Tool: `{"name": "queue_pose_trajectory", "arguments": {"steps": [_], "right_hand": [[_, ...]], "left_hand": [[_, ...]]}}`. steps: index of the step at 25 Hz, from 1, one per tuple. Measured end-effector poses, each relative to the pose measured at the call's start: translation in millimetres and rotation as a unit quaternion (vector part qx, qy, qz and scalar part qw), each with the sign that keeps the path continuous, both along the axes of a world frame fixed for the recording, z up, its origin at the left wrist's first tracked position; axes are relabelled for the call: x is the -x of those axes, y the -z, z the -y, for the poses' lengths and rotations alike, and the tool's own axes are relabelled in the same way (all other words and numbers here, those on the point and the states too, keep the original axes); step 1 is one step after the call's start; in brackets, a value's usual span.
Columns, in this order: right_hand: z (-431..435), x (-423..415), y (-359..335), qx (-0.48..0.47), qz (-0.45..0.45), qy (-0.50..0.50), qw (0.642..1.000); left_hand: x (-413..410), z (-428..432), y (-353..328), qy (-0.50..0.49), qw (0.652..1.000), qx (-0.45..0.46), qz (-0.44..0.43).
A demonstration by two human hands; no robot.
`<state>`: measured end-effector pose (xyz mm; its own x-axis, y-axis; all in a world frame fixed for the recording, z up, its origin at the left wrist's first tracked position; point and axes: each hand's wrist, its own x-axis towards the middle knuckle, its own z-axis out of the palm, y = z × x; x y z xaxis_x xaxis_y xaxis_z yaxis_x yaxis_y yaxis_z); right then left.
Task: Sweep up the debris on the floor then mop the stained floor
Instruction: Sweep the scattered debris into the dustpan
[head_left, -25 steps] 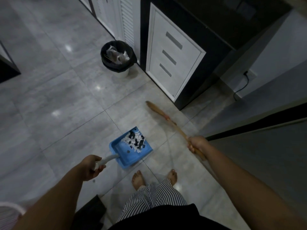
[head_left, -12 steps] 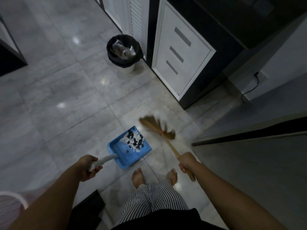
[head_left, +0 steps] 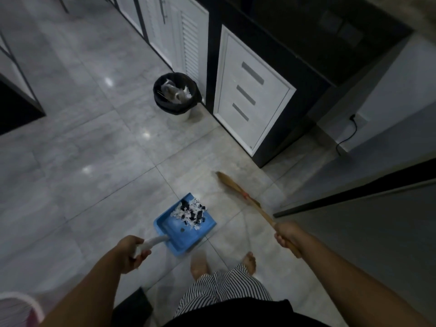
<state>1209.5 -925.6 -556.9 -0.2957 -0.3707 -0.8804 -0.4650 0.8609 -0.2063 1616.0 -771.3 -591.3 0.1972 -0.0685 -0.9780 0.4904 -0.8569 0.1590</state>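
My left hand [head_left: 130, 250] grips the white handle of a blue dustpan [head_left: 184, 230], which is held low over the grey tiled floor [head_left: 77, 185]. A pile of black and white debris [head_left: 190, 213] lies in the pan's front half. My right hand [head_left: 288, 235] holds the wooden handle of a straw broom [head_left: 238, 190], whose bristle end points up and left, to the right of the dustpan and apart from it.
A bin with a black liner [head_left: 175, 96], holding rubbish, stands by a white drawer cabinet [head_left: 250, 90]. A dark door edge [head_left: 354, 197] runs on the right. A cable [head_left: 346, 135] hangs from a wall socket. My bare feet [head_left: 250, 259] stand below the dustpan. A pink-rimmed object [head_left: 16, 308] sits at bottom left.
The broom head has swung out from beside the dustpan's lip to the right and forward. The view has moved nearer to the bin. The dustpan stays in my left hand.
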Motion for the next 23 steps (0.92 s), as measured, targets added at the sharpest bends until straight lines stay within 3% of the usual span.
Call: {"name": "queue_pose_trajectory", "arguments": {"steps": [4, 8, 13, 23], "right_hand": [[-5, -35, 17, -0.046, -0.006, -0.047, 0.998], [-43, -88, 17, -0.059, 0.008, -0.178, 0.982], [-50, -100, -14, -0.098, 0.055, -0.166, 0.980], [26, -77, -70, -0.028, 0.039, -0.231, 0.972]], "left_hand": [[7, -9, -1, -0.017, 1.000, -0.006, 0.002], [18, -10, -2, -0.030, 1.000, 0.002, 0.010], [17, -17, -3, -0.044, 0.999, 0.014, 0.008], [38, -57, -28, -0.138, 0.988, 0.063, 0.013]]}}
